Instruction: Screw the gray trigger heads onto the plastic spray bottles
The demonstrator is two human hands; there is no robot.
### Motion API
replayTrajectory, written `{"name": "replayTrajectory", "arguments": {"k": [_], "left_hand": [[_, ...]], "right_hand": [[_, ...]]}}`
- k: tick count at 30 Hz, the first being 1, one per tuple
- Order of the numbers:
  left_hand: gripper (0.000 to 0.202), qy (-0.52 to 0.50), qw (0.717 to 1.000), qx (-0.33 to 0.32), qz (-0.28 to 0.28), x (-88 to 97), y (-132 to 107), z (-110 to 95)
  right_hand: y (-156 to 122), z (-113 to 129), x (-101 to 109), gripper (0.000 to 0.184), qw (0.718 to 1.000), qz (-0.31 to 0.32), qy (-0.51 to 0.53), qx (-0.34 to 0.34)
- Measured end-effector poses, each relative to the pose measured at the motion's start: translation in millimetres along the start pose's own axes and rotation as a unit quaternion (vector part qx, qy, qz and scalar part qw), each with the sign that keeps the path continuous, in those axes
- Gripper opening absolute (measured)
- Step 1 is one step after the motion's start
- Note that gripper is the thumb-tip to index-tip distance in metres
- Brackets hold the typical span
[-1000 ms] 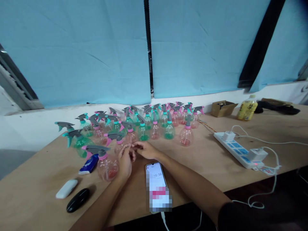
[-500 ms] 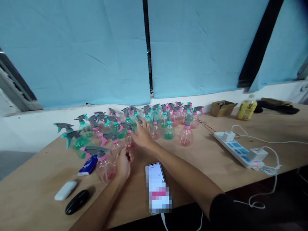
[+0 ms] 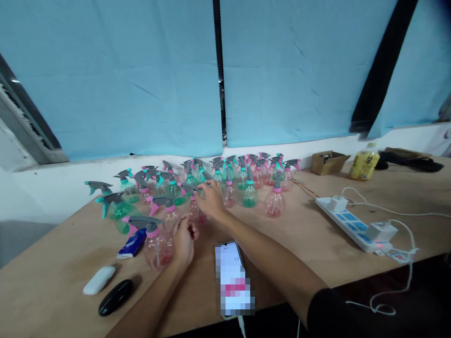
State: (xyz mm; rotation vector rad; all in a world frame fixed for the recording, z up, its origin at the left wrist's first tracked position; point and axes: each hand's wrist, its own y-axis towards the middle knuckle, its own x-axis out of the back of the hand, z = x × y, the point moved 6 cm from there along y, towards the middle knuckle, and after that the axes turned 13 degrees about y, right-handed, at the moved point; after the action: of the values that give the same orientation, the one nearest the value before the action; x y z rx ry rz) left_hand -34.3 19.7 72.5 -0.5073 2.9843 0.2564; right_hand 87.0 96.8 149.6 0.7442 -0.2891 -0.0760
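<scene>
Many round spray bottles with grey trigger heads stand on the wooden table (image 3: 70,249), some pink and some green. My right hand (image 3: 211,201) reaches in among them, its thumb and fingers closed at the head of a pink spray bottle (image 3: 200,217). Part of that bottle is hidden behind the hand. Close by, my left hand (image 3: 185,238) hangs with curled fingers and nothing visible in them. Another pink spray bottle (image 3: 158,249) stands just left of it, and one more pink bottle (image 3: 170,217) is behind it.
A phone (image 3: 234,281) lies in front of my hands, plugged into a white cable. At left are a blue packet (image 3: 132,244), a white case (image 3: 99,280) and a black case (image 3: 115,297). Rightward are a power strip (image 3: 352,227), a cardboard box (image 3: 329,163) and a yellow drink bottle (image 3: 364,162).
The whole view has shifted slightly. My right hand has settled a little lower around the pink spray bottle's head. My left hand keeps nearly the same curled pose.
</scene>
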Motion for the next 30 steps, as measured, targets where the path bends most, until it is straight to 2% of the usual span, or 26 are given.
{"name": "replayTrajectory", "arguments": {"k": [6,9,11,13,17,20,23,25,30], "left_hand": [[0.021,0.003,1.000,-0.007,-0.006,-2.1,-3.0,-1.6],[0.019,0.021,1.000,-0.011,0.001,-2.9,-2.7,-0.1],[0.019,0.028,1.000,-0.010,0.003,-2.8,-2.4,1.1],[0.019,0.030,0.999,-0.010,0.005,-2.9,-2.3,1.6],[0.019,0.038,0.999,-0.013,0.013,-4.6,-3.1,0.4],[0.020,0.046,0.999,-0.009,0.016,-5.9,-3.6,-0.6],[0.021,0.062,0.998,-0.001,0.027,-7.1,-3.7,-0.3],[0.022,0.074,0.996,0.005,0.040,-8.3,-3.9,1.4],[0.021,0.089,0.990,0.042,0.106,-16.9,-7.3,12.2]], "right_hand": [[-12.5,-14.6,24.3,0.014,0.982,0.009,0.191,-0.005],[-17.2,-22.9,29.5,0.027,0.961,0.043,0.272,-0.027],[-17.3,-28.0,31.1,0.041,0.953,0.053,0.296,-0.043],[-16.1,-33.3,29.0,0.047,0.943,0.076,0.317,-0.072],[-17.8,-40.1,22.2,0.038,0.914,0.135,0.352,-0.152],[-23.7,-38.0,23.2,0.034,0.901,0.171,0.355,-0.182],[-30.1,-33.8,26.8,0.034,0.892,0.202,0.356,-0.190],[-32.2,-33.2,30.5,0.029,0.889,0.194,0.368,-0.190],[-33.2,-34.7,33.2,0.019,0.864,0.194,0.430,-0.178]]}}
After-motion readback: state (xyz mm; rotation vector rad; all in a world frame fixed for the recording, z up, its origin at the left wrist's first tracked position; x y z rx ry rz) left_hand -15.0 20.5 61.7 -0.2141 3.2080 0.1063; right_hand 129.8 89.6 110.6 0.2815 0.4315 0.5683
